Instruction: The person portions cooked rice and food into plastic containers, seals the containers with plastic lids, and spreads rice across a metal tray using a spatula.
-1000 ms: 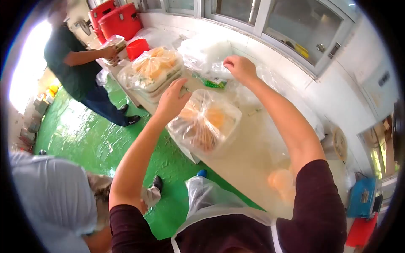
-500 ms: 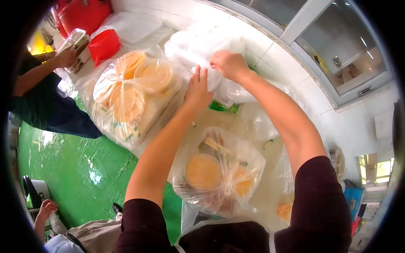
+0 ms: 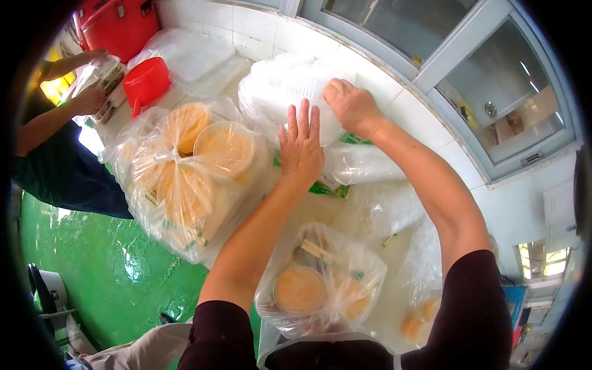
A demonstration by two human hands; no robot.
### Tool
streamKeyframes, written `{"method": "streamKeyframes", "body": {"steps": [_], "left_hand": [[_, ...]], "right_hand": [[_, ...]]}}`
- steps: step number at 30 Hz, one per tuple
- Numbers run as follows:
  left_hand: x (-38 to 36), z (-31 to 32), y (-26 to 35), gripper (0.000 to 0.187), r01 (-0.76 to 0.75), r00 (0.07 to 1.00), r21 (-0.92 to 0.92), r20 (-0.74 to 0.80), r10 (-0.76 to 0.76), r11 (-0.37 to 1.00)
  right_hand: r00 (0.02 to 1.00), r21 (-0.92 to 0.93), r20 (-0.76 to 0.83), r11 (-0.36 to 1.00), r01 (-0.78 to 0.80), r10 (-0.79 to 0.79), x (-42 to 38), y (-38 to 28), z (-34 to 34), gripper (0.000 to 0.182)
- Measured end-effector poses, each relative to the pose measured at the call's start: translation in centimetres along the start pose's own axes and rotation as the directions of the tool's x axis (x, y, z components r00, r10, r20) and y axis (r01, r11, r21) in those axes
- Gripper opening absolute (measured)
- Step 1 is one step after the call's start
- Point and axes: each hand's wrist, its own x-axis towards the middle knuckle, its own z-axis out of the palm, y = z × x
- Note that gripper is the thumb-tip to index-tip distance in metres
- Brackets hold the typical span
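My left hand [image 3: 301,145] lies with fingers stretched out against the near side of a clear plastic bag [image 3: 277,80] of white plastic containers. My right hand [image 3: 356,106] is closed in a pinch at that bag's right edge; its fingertips seem to hold the bag's plastic, though they are partly hidden. Under my wrists lies a green packet [image 3: 328,187], next to a roll of clear plastic [image 3: 364,164]. Nearer me stands a knotted clear bag [image 3: 320,277] with round tubs of orange food and wooden chopsticks.
A larger knotted bag of orange-filled tubs [image 3: 185,176] stands at left. Beyond it are a red dipper [image 3: 147,83] and a red bin [image 3: 120,28]. A co-worker's hands [image 3: 89,98] hold clear-lidded boxes at far left. A window frame [image 3: 425,74] borders the right side.
My right hand has moved slightly right and closed tighter. My left hand has spread flatter against the bag. The view has shifted a little, and the co-worker now has both hands at the boxes.
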Motion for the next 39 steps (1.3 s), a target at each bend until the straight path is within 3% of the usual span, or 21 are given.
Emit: {"method": "streamKeyframes", "body": {"steps": [4,6,9,10,13,14,16,17,19,20,22,25,27,29,31,36,39], "left_hand": [[0.7,-1.0,0.0,0.076,0.014,0.999,-0.066,0.041,-0.011,0.998],[0.8,-1.6,0.1,0.071,0.045,0.993,-0.013,0.110,-0.043,0.999],[-0.2,-1.4,-0.3,0.067,0.148,0.965,0.004,0.220,-0.146,0.989],[-0.9,-1.2,-0.6,0.066,0.194,0.947,-0.001,0.259,-0.188,0.981],[-1.4,-1.5,-1.1,0.054,0.103,0.981,0.057,0.157,-0.111,0.993],[-0.8,-2.1,-0.9,0.051,0.128,0.991,-0.118,0.051,-0.123,0.985],[1.6,-3.3,0.0,0.046,0.096,0.970,-0.464,-0.154,-0.187,0.881],[3.3,-5.4,1.6,0.042,0.039,0.961,-0.622,-0.192,-0.201,0.782],[6.3,-9.5,5.8,0.043,-0.129,0.965,-0.868,-0.221,-0.141,0.479],[7.7,-11.4,7.9,0.046,-0.225,0.956,-0.882,-0.282,-0.079,0.415],[9.7,-13.5,11.4,0.041,-0.321,0.915,-0.753,-0.402,-0.015,0.574],[10.8,-15.9,13.0,0.036,-0.265,0.954,-0.890,-0.298,-0.035,0.371],[10.4,-17.8,14.3,0.033,-0.254,0.959,-0.911,-0.281,-0.040,0.324],[9.7,-19.7,15.5,0.026,-0.213,0.971,-0.934,-0.234,-0.044,0.286],[9.3,-20.7,16.0,0.027,-0.200,0.978,-0.974,-0.205,-0.034,0.110],[7.0,-24.1,15.4,0.027,-0.118,0.993,-0.966,-0.107,-0.057,-0.228],[4.4,-25.7,15.8,0.025,-0.078,0.996,-0.966,-0.066,-0.057,-0.247]], "right_hand": [[1.000,-0.061,0.024,0.998,0.006,-0.004,1.3,1.2,-1.7,0.009],[1.000,-0.070,0.021,0.998,0.003,-0.001,1.9,1.8,-1.9,0.006],[0.990,-0.111,-0.073,0.985,-0.131,0.123,3.7,3.8,-2.6,0.006],[0.969,-0.040,-0.112,0.974,-0.225,0.219,4.9,5.4,-3.6,0.010],[0.932,0.030,-0.293,0.976,-0.216,0.215,7.2,9.5,-7.8,0.013],[0.924,-0.025,-0.255,0.953,-0.301,0.285,7.1,10.0,-9.3,0.014],[0.883,-0.153,-0.202,0.877,-0.456,0.424,7.1,10.7,-12.7,0.016],[0.927,-0.136,-0.253,0.938,-0.319,0.278,6.7,8.5,-15.5,0.016],[0.911,0.001,-0.323,0.962,-0.273,0.258,6.3,6.4,-17.8,0.014],[0.899,0.071,-0.359,0.968,-0.241,0.250,6.3,5.4,-18.8,0.013],[0.882,0.129,-0.364,0.954,-0.270,0.299,6.5,2.5,-20.6,0.013],[0.888,0.297,-0.252,0.904,-0.307,0.385,6.9,1.1,-24.2,0.016],[0.870,0.420,-0.172,0.834,-0.359,0.462,6.7,1.0,-26.4,0.020],[0.865,0.640,0.003,0.664,-0.387,0.502,6.2,1.0,-28.5,0.020],[0.875,0.814,0.094,0.469,-0.342,0.475,5.8,0.6,-30.9,0.020],[0.940,0.572,-0.113,0.795,-0.204,0.322,2.2,0.3,-32.9,0.019],[0.943,0.468,-0.094,0.851,-0.240,0.318,-0.6,-3.9,-34.7,0.021]]}}
